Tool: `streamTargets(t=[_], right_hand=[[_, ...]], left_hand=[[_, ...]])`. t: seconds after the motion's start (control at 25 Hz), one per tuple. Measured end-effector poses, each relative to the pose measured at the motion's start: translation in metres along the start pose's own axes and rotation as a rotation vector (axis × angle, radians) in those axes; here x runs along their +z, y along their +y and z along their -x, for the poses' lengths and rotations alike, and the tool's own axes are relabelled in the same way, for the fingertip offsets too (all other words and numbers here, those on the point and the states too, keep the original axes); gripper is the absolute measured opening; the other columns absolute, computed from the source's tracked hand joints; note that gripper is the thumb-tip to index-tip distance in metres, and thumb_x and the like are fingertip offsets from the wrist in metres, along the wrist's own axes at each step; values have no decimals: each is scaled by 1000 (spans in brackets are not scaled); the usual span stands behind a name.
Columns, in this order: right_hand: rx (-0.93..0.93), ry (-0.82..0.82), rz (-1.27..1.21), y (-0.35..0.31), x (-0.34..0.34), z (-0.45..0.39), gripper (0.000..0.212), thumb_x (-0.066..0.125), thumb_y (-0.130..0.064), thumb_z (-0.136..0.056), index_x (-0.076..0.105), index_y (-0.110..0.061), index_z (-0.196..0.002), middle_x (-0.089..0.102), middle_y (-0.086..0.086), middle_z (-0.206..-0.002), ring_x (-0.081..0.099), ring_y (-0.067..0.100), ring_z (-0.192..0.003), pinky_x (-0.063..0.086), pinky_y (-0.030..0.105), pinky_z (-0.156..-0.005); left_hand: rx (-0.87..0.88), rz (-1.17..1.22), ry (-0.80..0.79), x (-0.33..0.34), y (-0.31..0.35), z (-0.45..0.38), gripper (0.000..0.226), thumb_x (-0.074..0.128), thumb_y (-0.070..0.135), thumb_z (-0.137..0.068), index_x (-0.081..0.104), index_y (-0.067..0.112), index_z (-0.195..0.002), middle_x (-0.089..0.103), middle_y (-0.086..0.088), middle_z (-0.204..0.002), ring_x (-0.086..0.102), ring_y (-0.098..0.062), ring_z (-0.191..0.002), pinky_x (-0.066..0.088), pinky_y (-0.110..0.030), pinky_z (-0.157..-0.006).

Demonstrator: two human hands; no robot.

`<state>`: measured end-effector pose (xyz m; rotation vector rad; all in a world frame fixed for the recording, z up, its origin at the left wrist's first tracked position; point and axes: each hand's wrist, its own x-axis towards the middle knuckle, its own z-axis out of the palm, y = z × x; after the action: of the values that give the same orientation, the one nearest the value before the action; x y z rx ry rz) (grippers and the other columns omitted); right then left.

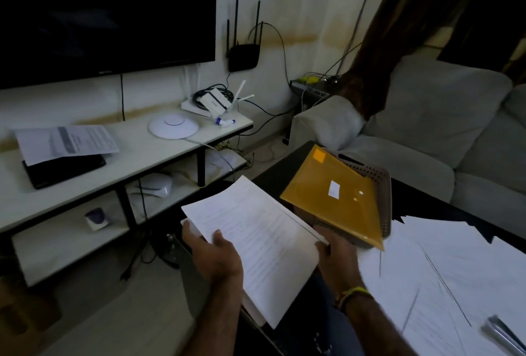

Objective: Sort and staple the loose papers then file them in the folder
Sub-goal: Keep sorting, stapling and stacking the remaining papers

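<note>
**Entry: paper stack held in both hands, unfiled**

The stack of white printed paper sheets (253, 247) was held in the air beside the near-left edge of the dark table (273, 176), tilted toward the head camera, probably so its edges could be squared before stapling. The left hand (213, 253) gripped the stack's left edge, thumb on top and fingers curled under. The right hand (336, 256) held the right edge, fingers hidden beneath the sheets. The sheets looked thin and limp, and the lower corner sagged.

Just beside the stack, a glossy amber plastic folder (333, 202) lay flat across a brown perforated plastic basket (384, 182), shut, with 1 white label on its face. More loose white sheets (444, 270) were spread over the table to the right, overlapping. A shiny metal object (501, 333), possibly the stapler, lay on them at the lower right; too blurred to confirm.

Judgement: sorting under way, nothing filed.
</note>
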<state>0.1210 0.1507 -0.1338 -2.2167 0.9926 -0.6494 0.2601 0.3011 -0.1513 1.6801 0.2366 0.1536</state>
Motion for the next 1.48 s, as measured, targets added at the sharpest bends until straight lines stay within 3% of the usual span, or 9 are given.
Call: streamTargets(t=[0.16,0.28,0.48,0.6,0.68,0.84,1.12,1.32,1.48], right_hand=[[33,-171,194,17,47,-4,44,63,-15,-90,56,-15,-133,52,7,-134,50,26,-121,40,35,-105],[52,-169,253,32,59,6,43,67,-21,-87,60,-17,-130,52,8,-132,50,34,-113,40,39,-100],[118,-178,106,31,45,-4,45,75,-33,-80,65,-19,-122,56,7,-130,55,29,-113,45,46,-100],[145,-208,81,24,28,5,54,75,-34,-81,60,-15,-129,44,12,-141,42,29,-130,34,39,-111],[148,-150,77,24,13,18,48,74,-30,-82,63,-12,-125,45,16,-138,44,31,-128,34,36,-110],[81,-17,115,38,-25,54,35,73,-26,-80,69,-10,-111,60,12,-115,56,29,-106,43,32,-97],[253,-7,298,92,-101,102,47,70,-36,-82,62,-15,-123,55,10,-127,50,29,-119,39,36,-99],[377,-95,494,127,-127,134,67,65,-51,-76,51,-13,-130,49,11,-130,44,34,-121,45,43,-95],[367,-115,611,135,-108,142,71,52,-60,-72,48,-7,-119,51,16,-120,48,37,-114,44,46,-95]], left_hand=[[81,-322,-92,-1,-33,-22,51,63,4,-85,50,10,-134,50,-19,-132,51,-37,-119,47,-46,-96],[178,-525,-135,-1,-45,-12,46,66,6,-84,55,3,-129,49,-22,-133,44,-39,-123,39,-48,-99],[173,-664,-208,0,-36,11,57,61,23,-91,41,14,-143,15,-19,-156,20,-36,-142,31,-51,-107],[160,-730,-326,4,-31,18,62,51,34,-96,27,15,-150,-4,-19,-159,4,-34,-147,23,-52,-111],[145,-732,-354,7,-28,25,65,50,35,-96,22,14,-151,-10,-20,-158,-3,-33,-147,19,-54,-112],[289,-677,-334,6,-19,64,58,56,27,-94,35,11,-145,5,-20,-159,5,-33,-147,22,-55,-112],[509,-500,-666,32,-15,202,41,54,21,-94,50,13,-134,27,-11,-155,18,-25,-146,29,-47,-109],[764,-440,-962,38,-56,263,37,41,30,-98,57,10,-125,46,-9,-144,32,-22,-140,36,-41,-107],[781,-391,-949,44,-66,263,50,27,38,-97,59,8,-121,57,-9,-131,43,-22,-131,40,-38,-105]])
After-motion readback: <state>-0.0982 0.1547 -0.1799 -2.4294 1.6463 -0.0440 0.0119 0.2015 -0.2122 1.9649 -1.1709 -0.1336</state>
